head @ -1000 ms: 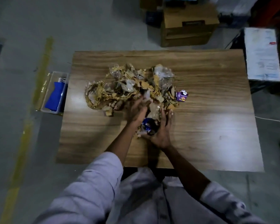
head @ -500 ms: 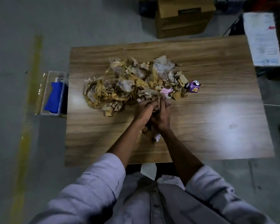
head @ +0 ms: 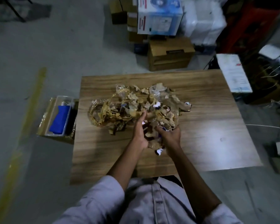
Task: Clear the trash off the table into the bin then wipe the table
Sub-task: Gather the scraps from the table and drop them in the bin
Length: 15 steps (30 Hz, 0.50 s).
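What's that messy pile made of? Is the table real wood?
The trash pile looks like torn matte brown cardboard or paper, mixed with clear crinkly plastic. The table shows wood grain and a smooth sheen; wood or laminate, I cannot tell.

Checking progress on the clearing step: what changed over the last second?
Both hands dug further into the trash pile. The left hand now presses in from the left, and the right hand curls round scraps. The dark blue wrapper once between them is no longer visible. A white scrap has dropped out by the wrists. Unchanged: most of the pile is on the table, and the bin is on the floor at its left.
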### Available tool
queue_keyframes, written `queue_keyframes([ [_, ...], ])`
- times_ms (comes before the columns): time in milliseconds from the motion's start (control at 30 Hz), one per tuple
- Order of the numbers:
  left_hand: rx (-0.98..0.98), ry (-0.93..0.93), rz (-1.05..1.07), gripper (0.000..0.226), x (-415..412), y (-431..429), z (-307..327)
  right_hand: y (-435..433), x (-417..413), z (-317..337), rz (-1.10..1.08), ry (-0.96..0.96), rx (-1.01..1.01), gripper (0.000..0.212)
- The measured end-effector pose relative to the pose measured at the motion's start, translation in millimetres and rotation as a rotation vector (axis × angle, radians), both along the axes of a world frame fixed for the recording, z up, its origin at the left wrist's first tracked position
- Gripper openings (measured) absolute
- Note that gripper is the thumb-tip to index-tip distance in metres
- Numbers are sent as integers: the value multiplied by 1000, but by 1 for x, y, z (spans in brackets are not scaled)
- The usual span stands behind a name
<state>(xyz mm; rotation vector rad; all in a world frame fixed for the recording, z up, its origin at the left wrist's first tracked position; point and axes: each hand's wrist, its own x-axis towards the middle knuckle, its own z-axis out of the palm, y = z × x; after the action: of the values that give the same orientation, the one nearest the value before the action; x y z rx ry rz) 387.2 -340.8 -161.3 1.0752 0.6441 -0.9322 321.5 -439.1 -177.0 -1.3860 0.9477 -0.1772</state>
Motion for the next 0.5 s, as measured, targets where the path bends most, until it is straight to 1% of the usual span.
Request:
queue_keyframes([
  [33, -31, -20, -25, 69, 3, -1, 6, 0, -7, 5, 41, -19, 51, 35],
  [67, -43, -63, -45, 72, 7, -3, 9, 0, -15, 12, 68, -40, 113, 33],
  [100, -28, -129, -65, 69, 11, -4, 13, 0, -20, 15, 87, -47, 164, 33],
  [167, -17, -260, -93, 54, 14, -5, 25, -3, -27, 22, 127, -16, 244, 36],
  [200, -31, -299, -128, 48, 14, -6, 28, -5, -28, 26, 151, 9, 268, 36],
  [233, -35, -308, -155, 49, 12, -7, 33, -8, -29, 29, 171, 33, 278, 36],
  [300, -28, -297, -192, 57, 7, -10, 35, -14, -30, 36, 200, 57, 287, 41],
  [367, -74, -362, -220, 59, -1, -11, 40, -16, -31, 41, 189, 49, 298, 42],
  [433, -133, -452, -250, 76, -9, -12, 40, -14, -32, 44, 151, 1, 313, 35],
  [467, -154, -478, -255, 85, -13, -12, 43, -11, -32, 45, 135, -30, 318, 38],
  [500, -164, -494, -254, 93, -16, -12, 43, -7, -32, 45, 127, -67, 320, 46],
])
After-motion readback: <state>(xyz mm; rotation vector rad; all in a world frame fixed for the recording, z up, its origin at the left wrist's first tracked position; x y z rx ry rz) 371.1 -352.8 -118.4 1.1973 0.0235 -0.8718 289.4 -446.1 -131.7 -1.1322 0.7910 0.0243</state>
